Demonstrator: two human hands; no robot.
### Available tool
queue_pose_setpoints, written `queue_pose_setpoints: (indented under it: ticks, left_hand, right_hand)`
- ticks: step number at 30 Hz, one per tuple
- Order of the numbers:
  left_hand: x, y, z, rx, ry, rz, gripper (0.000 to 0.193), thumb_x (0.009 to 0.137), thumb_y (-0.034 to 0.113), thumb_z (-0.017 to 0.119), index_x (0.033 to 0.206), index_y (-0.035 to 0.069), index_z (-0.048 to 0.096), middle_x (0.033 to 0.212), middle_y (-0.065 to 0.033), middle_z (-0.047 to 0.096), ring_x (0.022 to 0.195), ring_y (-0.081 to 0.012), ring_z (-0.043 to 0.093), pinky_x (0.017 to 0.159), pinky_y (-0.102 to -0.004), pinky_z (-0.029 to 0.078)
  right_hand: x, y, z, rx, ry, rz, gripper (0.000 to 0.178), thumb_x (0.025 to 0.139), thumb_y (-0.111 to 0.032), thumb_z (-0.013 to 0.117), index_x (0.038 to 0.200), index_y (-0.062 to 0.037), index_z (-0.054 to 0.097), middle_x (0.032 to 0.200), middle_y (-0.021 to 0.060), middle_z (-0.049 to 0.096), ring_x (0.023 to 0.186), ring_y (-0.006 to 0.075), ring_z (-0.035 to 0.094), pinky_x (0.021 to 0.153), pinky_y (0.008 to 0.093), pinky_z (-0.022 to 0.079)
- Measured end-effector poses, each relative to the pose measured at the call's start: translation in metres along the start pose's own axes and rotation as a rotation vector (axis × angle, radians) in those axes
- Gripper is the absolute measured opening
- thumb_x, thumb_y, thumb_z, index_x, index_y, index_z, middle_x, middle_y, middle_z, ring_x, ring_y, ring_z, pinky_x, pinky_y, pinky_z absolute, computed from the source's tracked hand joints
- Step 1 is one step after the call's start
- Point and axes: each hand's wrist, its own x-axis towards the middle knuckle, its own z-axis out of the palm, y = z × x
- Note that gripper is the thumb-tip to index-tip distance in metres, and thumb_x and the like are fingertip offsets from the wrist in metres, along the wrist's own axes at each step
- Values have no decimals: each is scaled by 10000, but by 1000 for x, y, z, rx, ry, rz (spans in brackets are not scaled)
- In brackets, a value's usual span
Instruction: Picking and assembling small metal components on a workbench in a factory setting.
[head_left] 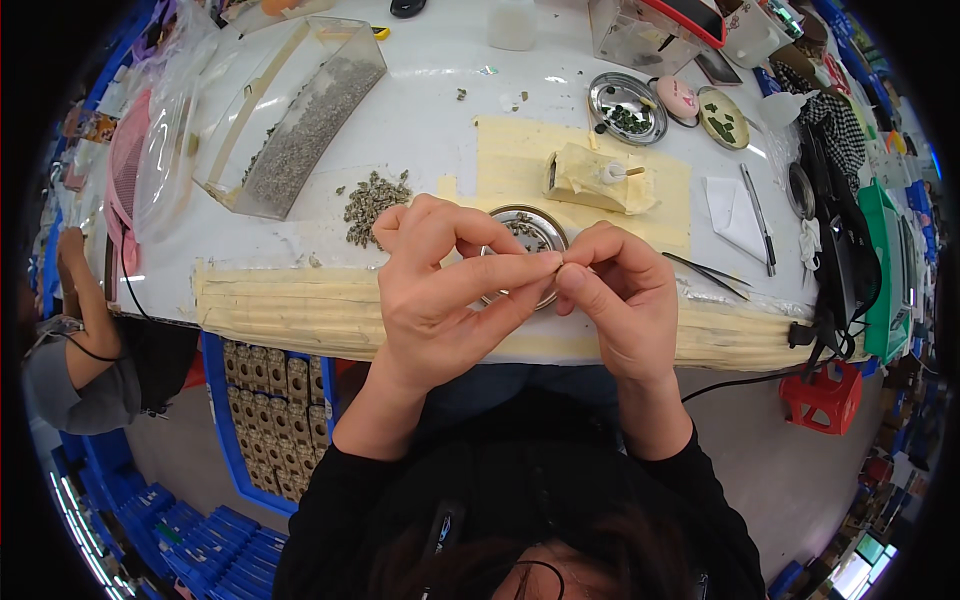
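Note:
My left hand [435, 290] and my right hand [630, 305] meet at the fingertips above the front edge of the worktable. Thumb and index finger are pinched together on each hand. Whatever lies between them is too small and too covered to name. Under my fingers is a round metal dish [562, 233] with small metal pieces in it, partly hidden by both hands. Beyond my left hand lies a loose pile of small metal parts [375, 207]. A block wrapped in tape [600, 180], with a small stick on top, stands beyond my right hand.
A tilted clear bin [225, 150] of small grey parts is at the far left. Tweezers [708, 272] and a pen [757, 220] lie to the right. Dishes with dark green pieces, including a metal dish [655, 130], sit further back. A blue crate [222, 420] stands below left.

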Motion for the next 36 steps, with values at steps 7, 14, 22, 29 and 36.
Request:
queue_pose_setpoints:
  ticks: [7,14,22,29,36]
  left_hand:
    - [1,-2,4,55,14,-1,259,646,102,812,892,169,769,831,56,616,738,-118,501,777,-313,270]
    - [2,-1,4,39,15,-27,234,665,68,804,882,147,764,828,44,622,748,-122,523,771,-306,289]
    - [-2,-4,5,-106,212,-259,199,719,9,794,904,72,758,827,-17,630,804,-148,561,767,-292,370]
    - [-3,-2,4,-133,254,-295,171,754,9,789,914,58,756,835,-27,627,806,-146,540,717,-281,399]
    - [-5,-4,1,-136,214,-254,162,806,-56,731,963,-18,718,893,-41,602,827,-109,493,753,-237,369]
  right_hand:
    - [2,-4,7,-908,112,-652,204,743,85,755,920,0,703,819,94,658,686,166,630,604,273,496]
    - [-1,-4,5,-306,123,-159,100,902,27,660,994,63,665,895,77,706,792,95,669,717,228,539]
    - [0,-16,-15,-829,180,-367,86,824,27,722,897,-6,690,806,49,663,643,110,585,587,236,463]
    - [-5,-8,-10,-1159,27,-384,136,738,-12,765,837,-54,682,757,51,563,705,246,526,614,353,437]
    - [4,-21,-1,-1323,-91,-366,118,755,-37,736,839,-61,657,770,48,552,731,253,526,633,366,448]
